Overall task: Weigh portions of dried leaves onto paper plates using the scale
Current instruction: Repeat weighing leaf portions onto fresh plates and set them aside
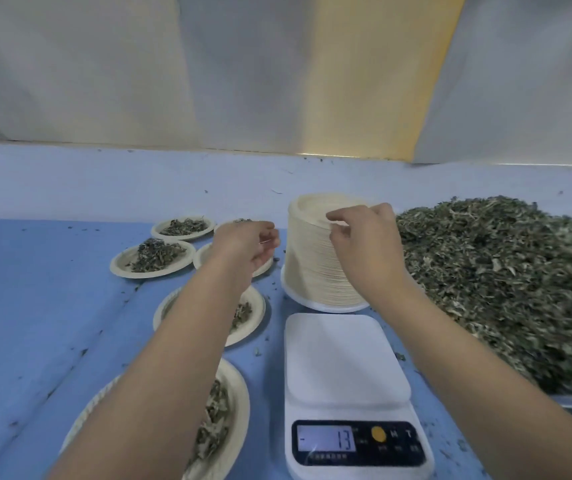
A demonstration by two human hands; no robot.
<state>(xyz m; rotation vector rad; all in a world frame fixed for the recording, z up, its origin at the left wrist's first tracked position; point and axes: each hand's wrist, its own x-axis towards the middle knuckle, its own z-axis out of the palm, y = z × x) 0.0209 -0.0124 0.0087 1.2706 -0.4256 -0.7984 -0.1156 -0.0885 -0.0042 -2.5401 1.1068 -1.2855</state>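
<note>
Right hand pinching the rim of the top plate on the plate stack, left hand hovering beside it, fingers loosely curled, holding nothing, scale sitting just before the stack, dried leaves lying heaped at right.

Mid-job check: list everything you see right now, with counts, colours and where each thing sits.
tall stack of cream paper plates: one, cream, centre, behind the scale
white digital kitchen scale: one, white, near centre; platform bare, display shows 13 after a minus sign
paper plates holding dried leaves: six visible, cream, left of the scale, some partly hidden by the left arm
heap of dried green leaves: one, grey-green, right
blue table cover: one, blue, underneath everything
left hand: loosely curled, above the filled plates
right hand: pinching the stack's top rim
</note>
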